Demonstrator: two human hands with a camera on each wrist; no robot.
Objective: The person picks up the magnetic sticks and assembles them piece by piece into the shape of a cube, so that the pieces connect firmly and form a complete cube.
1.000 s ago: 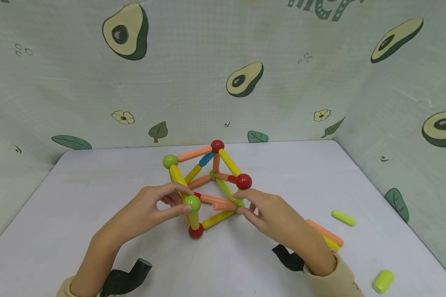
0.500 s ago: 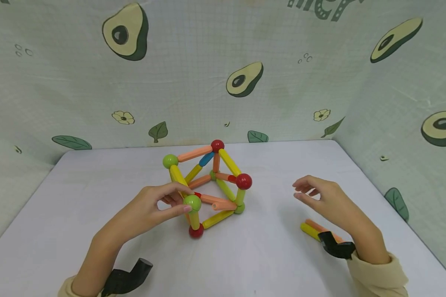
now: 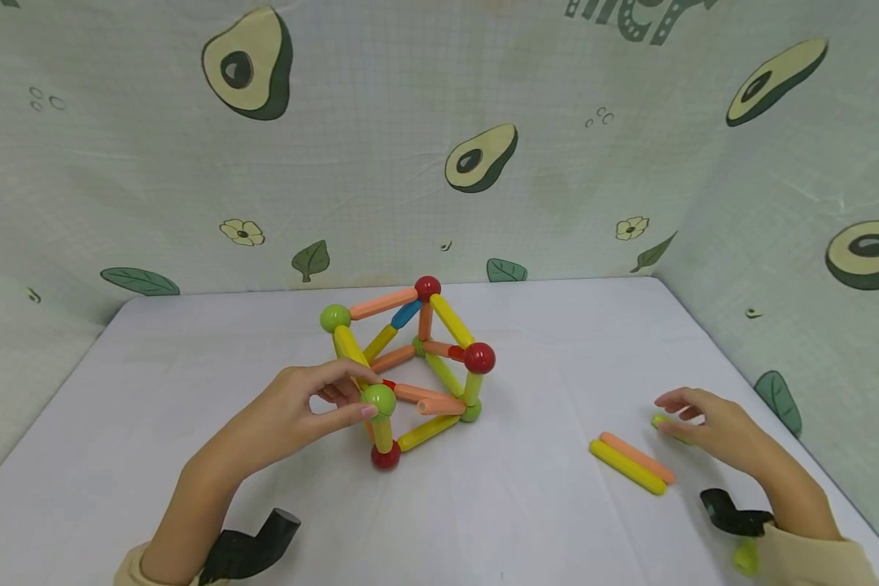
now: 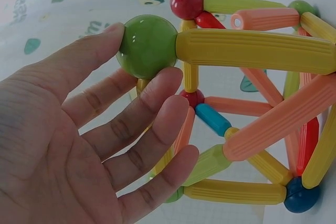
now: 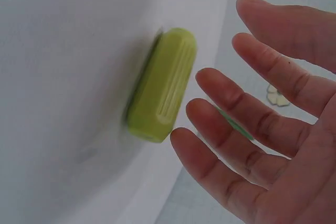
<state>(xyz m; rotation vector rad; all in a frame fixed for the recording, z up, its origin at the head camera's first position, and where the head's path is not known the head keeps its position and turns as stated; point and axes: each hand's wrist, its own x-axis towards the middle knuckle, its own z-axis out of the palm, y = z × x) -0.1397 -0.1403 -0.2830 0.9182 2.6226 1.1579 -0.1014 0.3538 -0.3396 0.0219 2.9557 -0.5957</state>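
Observation:
A frame of coloured magnetic sticks and balls stands mid-table. At its near corner, the thumb and index finger of my left hand [image 3: 315,403] pinch a green ball [image 4: 147,45], which sits on a yellow stick [image 3: 383,434] above a red ball [image 3: 386,456]. From this ball another yellow stick [image 4: 252,50] runs along the frame's top edge. Over on the right, my right hand [image 3: 718,423] hovers with loosely bent fingers above a short lime-green stick [image 5: 163,85], partly hidden by it in the head view. The right fingertips [image 5: 181,137] are close beside that stick, with nothing held.
A yellow stick [image 3: 626,466] and an orange stick [image 3: 637,457] lie side by side left of my right forearm. Another lime-green piece [image 3: 745,557] shows below the right wrist. An orange stick [image 3: 439,406] juts forward inside the frame. Behind the table hangs an avocado-print cloth [image 3: 381,203].
My right hand has left the frame's right corner and moved right and down to the short lime-green stick. My left hand keeps its pinch on the green ball, unmoved.

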